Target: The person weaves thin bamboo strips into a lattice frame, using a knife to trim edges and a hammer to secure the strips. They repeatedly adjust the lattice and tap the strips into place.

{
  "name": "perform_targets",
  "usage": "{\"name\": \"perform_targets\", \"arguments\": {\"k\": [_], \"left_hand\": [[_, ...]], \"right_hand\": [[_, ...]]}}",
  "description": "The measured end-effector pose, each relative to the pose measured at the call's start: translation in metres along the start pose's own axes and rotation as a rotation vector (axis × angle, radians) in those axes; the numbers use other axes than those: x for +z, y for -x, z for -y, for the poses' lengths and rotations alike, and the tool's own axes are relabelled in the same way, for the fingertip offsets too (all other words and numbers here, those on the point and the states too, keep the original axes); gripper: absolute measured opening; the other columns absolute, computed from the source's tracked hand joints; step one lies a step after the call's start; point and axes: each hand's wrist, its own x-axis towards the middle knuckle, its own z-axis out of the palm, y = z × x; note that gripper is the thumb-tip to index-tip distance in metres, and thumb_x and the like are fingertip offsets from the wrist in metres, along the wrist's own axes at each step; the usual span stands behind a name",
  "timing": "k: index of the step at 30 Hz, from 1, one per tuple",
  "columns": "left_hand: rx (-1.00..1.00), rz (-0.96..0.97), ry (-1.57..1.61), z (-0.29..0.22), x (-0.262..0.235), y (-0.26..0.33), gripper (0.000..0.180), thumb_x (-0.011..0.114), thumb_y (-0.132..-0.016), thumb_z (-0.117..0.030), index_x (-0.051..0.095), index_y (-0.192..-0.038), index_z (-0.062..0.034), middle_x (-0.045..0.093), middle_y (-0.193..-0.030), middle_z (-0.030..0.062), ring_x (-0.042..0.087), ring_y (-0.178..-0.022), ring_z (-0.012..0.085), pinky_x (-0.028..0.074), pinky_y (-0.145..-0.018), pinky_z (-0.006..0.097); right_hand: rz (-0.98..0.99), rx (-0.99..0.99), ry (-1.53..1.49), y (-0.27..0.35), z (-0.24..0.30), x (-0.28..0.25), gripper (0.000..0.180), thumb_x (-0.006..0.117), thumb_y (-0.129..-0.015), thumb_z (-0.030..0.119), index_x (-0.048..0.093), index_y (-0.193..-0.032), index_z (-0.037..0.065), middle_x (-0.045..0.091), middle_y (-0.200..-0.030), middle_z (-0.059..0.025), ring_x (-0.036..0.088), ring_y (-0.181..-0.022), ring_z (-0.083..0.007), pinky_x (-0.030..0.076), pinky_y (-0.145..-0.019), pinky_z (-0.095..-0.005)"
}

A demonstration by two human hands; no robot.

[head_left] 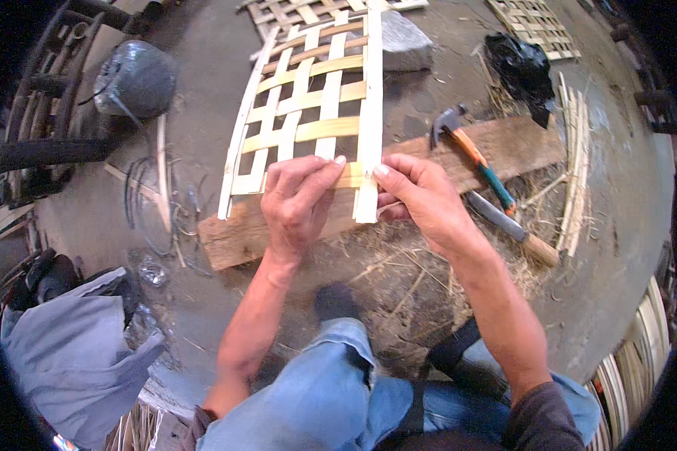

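Observation:
A woven lattice panel of pale split strips [327,105] reaches away from me, its near end over a wooden plank [237,233]. My left hand [299,199] is closed, thumb and forefinger pinching a yellowish cross strip [349,177] at the panel's near end. At the right edge my right hand [421,194] is closed around the near end of the long side strip [368,135], thumb on top. Just right of that hand, a claw hammer [478,161] with an orange and teal handle lies across the plank. A wooden-handled knife [513,228] rests on the ground nearby.
Behind the panel sits a grey block [406,43]. Another lattice panel [534,26] lies at the far right, near a black plastic bag [520,71]. Long loose strips [577,169] and shavings cover the right ground. A wrapped round bundle [135,77] and grey cloth [75,346] are left.

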Motion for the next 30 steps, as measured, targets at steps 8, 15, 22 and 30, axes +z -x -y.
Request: {"name": "perform_targets", "arguments": {"k": [8, 15, 22, 30], "left_hand": [[-0.094, 0.235, 0.08, -0.017, 0.039, 0.039, 0.04, 0.077, -0.071, 0.0, 0.074, -0.107, -0.0166, 0.065, -0.102, 0.0, 0.061, -0.094, 0.0233, 0.055, -0.081, 0.035], [-0.141, 0.369, 0.129, -0.016, 0.046, 0.044, 0.044, 0.078, -0.072, -0.001, 0.072, -0.113, -0.0153, 0.064, -0.11, 0.0032, 0.059, -0.104, 0.0271, 0.051, -0.09, 0.039], [-0.136, 0.36, 0.14, -0.014, 0.048, 0.045, 0.03, 0.078, -0.075, -0.006, 0.071, -0.104, -0.0114, 0.064, -0.108, 0.0026, 0.059, -0.103, 0.0269, 0.052, -0.088, 0.039], [-0.155, 0.368, 0.149, -0.013, 0.051, 0.049, 0.029, 0.077, -0.078, -0.007, 0.071, -0.105, -0.0116, 0.064, -0.108, 0.0038, 0.059, -0.103, 0.0276, 0.051, -0.09, 0.04]], "right_hand": [[-0.066, 0.102, 0.171, -0.004, -0.066, -0.05, 0.027, 0.058, -0.102, 0.018, 0.065, -0.121, 0.0, 0.066, -0.097, 0.0013, 0.058, -0.08, -0.005, 0.052, -0.069, -0.0223], [-0.287, -0.06, 0.671, 0.004, -0.074, -0.053, 0.024, 0.064, -0.098, 0.02, 0.07, -0.11, -0.001, 0.072, -0.085, -0.0076, 0.064, -0.073, -0.0112, 0.052, -0.066, -0.0277], [-0.426, -0.177, 1.089, 0.063, -0.095, -0.146, 0.011, 0.07, -0.09, 0.014, 0.07, -0.095, 0.004, 0.072, -0.086, -0.0157, 0.071, -0.077, -0.0327, 0.054, -0.069, -0.0402], [-0.538, -0.226, 1.224, 0.093, -0.087, -0.196, 0.009, 0.071, -0.088, 0.008, 0.067, -0.095, 0.004, 0.07, -0.085, -0.015, 0.069, -0.071, -0.0316, 0.054, -0.065, -0.041]]}}
